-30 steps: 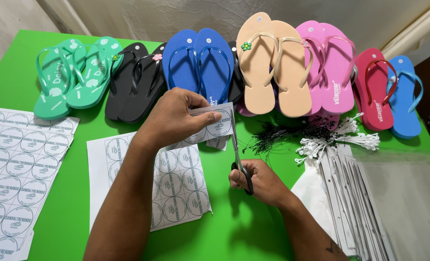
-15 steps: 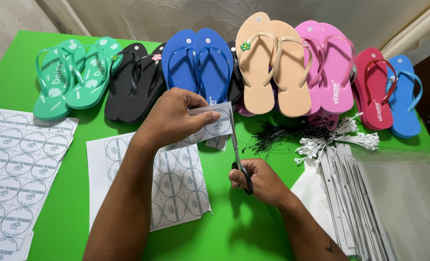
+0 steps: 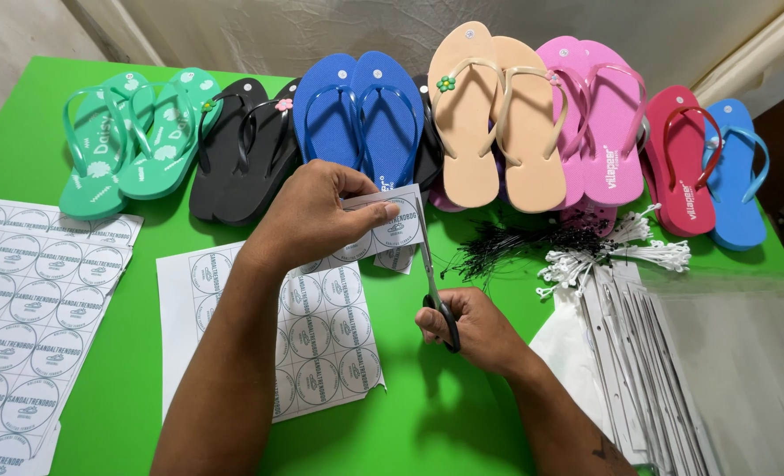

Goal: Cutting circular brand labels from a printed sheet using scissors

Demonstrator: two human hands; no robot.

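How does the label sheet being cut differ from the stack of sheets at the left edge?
The sheet being cut lies single, mid-table; the left hand lifts its top strip to the scissors in the right hand. The stack at the left edge holds several layers, lies flat and is untouched. The cut sheet's edge is ragged; the stack's sheets look whole. Both carry rows of round printed labels on white.

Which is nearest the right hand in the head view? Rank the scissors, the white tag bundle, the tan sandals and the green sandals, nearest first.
1. Scissors: held in the right hand.
2. White tag bundle: just up and right.
3. Tan sandals: back row, above.
4. Green sandals: far left end.
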